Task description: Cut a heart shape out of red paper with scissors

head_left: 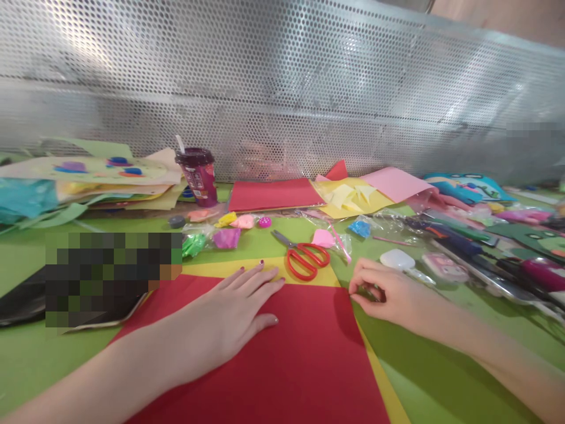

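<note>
A large red sheet of paper [300, 347] lies on top of a yellow sheet [324, 274], whose edges show at the back and right. My left hand [247, 300] rests flat on the red sheet with its fingers spread. At the sheet's far right corner, my right hand [373, 288] has its thumb and fingers pinched together on the edge of the red paper. Whether the yellow sheet is also in that pinch is hidden. Red-handled scissors [306, 257] lie just beyond the sheets, their blades pointing away to the left, handles overlapping the yellow edge.
A purple drink cup [200, 179] with a straw stands at the back left. Behind the scissors lie small bags of coloured clay [226, 238] and stacked red paper [273, 194]. Pens and tools [459, 235] clutter the right. A perforated metal panel [265, 76] closes the back.
</note>
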### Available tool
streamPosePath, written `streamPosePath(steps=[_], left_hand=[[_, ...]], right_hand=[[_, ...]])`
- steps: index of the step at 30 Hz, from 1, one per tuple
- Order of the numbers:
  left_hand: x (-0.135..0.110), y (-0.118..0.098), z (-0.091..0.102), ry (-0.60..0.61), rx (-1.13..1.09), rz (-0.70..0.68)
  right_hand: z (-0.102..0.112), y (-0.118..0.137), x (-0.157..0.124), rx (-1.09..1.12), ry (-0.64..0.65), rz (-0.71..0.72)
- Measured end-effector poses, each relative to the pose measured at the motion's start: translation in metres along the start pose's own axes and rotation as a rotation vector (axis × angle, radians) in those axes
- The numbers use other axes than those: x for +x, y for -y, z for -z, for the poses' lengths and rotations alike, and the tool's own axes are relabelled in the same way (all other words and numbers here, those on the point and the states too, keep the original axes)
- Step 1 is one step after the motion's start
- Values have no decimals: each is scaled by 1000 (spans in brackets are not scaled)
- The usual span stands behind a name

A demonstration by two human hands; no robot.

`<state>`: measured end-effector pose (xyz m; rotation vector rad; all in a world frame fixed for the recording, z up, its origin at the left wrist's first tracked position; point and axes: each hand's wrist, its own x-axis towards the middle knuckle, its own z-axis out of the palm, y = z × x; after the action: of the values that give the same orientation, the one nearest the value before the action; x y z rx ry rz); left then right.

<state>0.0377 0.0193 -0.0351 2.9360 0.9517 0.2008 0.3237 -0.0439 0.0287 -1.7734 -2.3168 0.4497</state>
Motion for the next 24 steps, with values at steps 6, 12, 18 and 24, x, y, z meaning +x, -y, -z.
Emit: streamPosePath(steps=[6,12,18,24], left_hand=[[0,0,0,-3,-15,4],[0,-3,4,-8,-27,14],[-3,-2,11,33,-32,19],[-8,10,9,62,-13,-59]], right_hand=[[0,6,1,-25,-3,-6],[0,1,-3,19,-19,-19],[-3,-6,-4,51,-9,-9],[-1,1,-1,10,10,-11]])
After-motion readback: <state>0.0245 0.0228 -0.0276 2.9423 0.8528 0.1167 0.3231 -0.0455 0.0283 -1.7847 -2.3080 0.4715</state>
